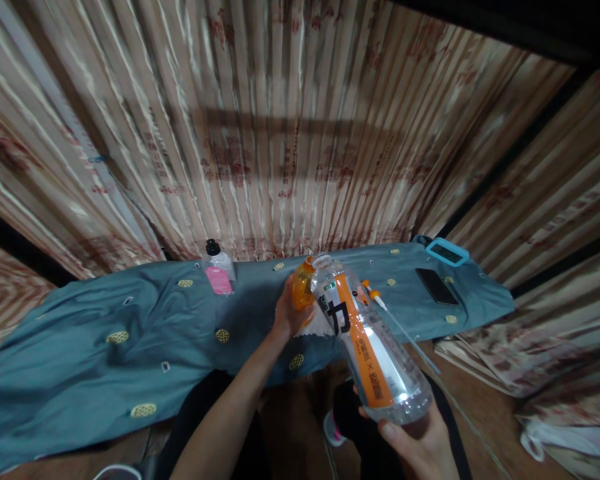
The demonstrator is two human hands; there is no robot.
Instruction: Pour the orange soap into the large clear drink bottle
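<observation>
The left hand (287,312) is curled around a small orange bottle (303,288) above the front of a counter (175,320) draped in blue-green cloth, while the right hand (417,437) grips the base of a large clear bottle (367,343) with an orange label, tilted so its mouth is right by the orange bottle's neck. A pink-labelled bottle (220,272) stands to the left; a dark phone (436,287) lies to the right.
</observation>
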